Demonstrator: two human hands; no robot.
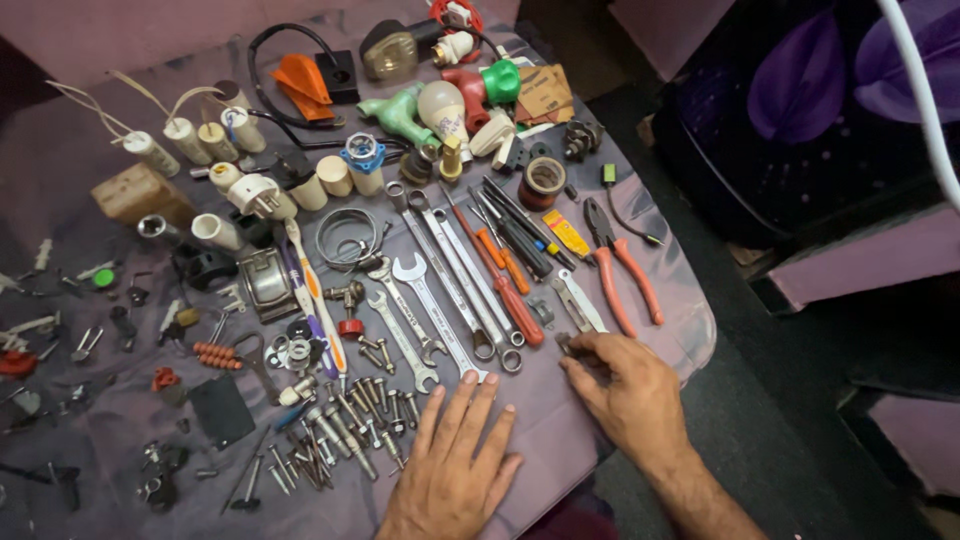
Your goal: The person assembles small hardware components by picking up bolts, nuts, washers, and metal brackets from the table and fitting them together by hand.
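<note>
Resting flat on the purple cloth [590,420] at about six o'clock, left hand [455,460] — fingers spread and straight, palm down, gripping nothing. Fingertips lay just below the heads of the combination wrenches [440,300] and just right of the heap of bolts and screws [345,425]. Right hand [625,385] at roughly five o'clock, knuckles up, fingers curled toward a small dark metal piece [568,347] at their tips; touching it, though whether pinched or merely pressed — could not be told. Folding knife [578,303] just above that hand at twelve o'clock from it, red-handled pliers [622,270] beyond at one o'clock. Red-handled screwdriver [508,290] slanting beside the wrenches, between the two hands and higher up. Roll of tape [542,180] farther off toward twelve o'clock, green and red pipe fittings [440,100] near the far edge. White plug [262,195] and toothbrush [315,300] out at ten o'clock, well apart from both hands.
</note>
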